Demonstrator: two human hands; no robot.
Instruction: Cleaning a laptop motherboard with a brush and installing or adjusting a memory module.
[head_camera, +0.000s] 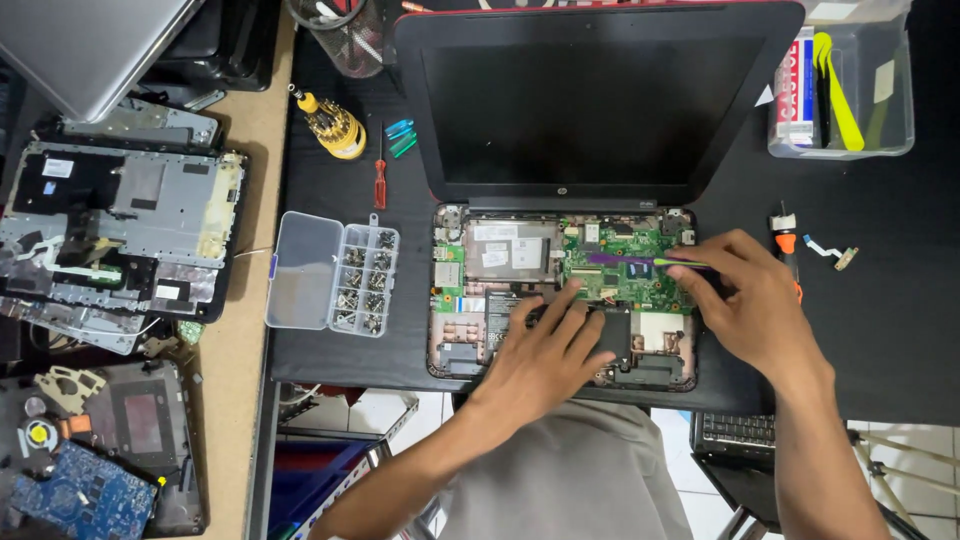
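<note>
Left hand (548, 352) flat, bracing opened laptop base (455, 350); right hand (745, 300) pinching purple-green spudger (640, 260) on green motherboard (625, 268) — best pry shallow, low force.

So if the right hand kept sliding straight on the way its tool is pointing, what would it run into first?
The right hand holds a thin purple and green tool pointing left across the green circuit board. Carried straight on, its tip would likely meet the silver metal plate beside the board first, though height above the board is unclear.

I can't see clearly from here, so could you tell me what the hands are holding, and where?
The right hand pinches a thin purple-and-green tool by its green end; the left hand lies flat on the open laptop, holding nothing.
</note>
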